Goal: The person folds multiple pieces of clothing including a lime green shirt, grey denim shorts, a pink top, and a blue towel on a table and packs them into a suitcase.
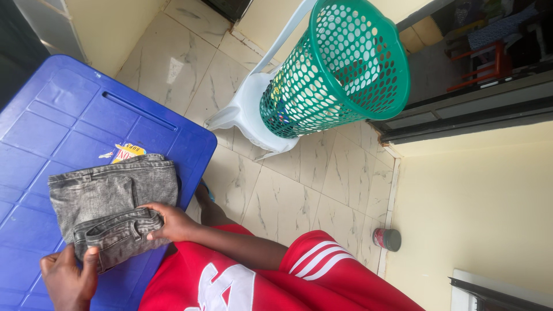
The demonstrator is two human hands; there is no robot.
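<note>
We start nearest, at our left hand (pixel 68 279), which pinches the near end of the folded grey jeans (pixel 112 204) between thumb and fingers, closed on the denim. Just beyond it, our right hand (pixel 170 223) lies across the waistband fold with the fingers curled over its edge, pressing it down and gripping it.

The jeans lie on the blue plastic table (pixel 69 115), at its near edge, close to our red shirt (pixel 230 276). We judge the denim to be moderately heavy for cloth, soft but thick, so it holds a crease yet slumps if lifted by one corner. It is not slippery and not fragile. The best hold looks to be the stacked waistband and the folded edges, both hands at once, so the layers stay together.

The bundle's long axis runs along the table from the waistband end under our hands toward the flat folded end that points away from us, to the far side of the table. A small yellow and red label (pixel 128 151) shows on the table, touching the jeans' far edge.

Well beyond the jeans, past the table's corner, a green perforated basket (pixel 340 69) rests tilted on a white plastic chair (pixel 247 109) on the tiled floor (pixel 322 173). Farther off from the jeans a small dark tin (pixel 387 239) stands by the wall.
</note>
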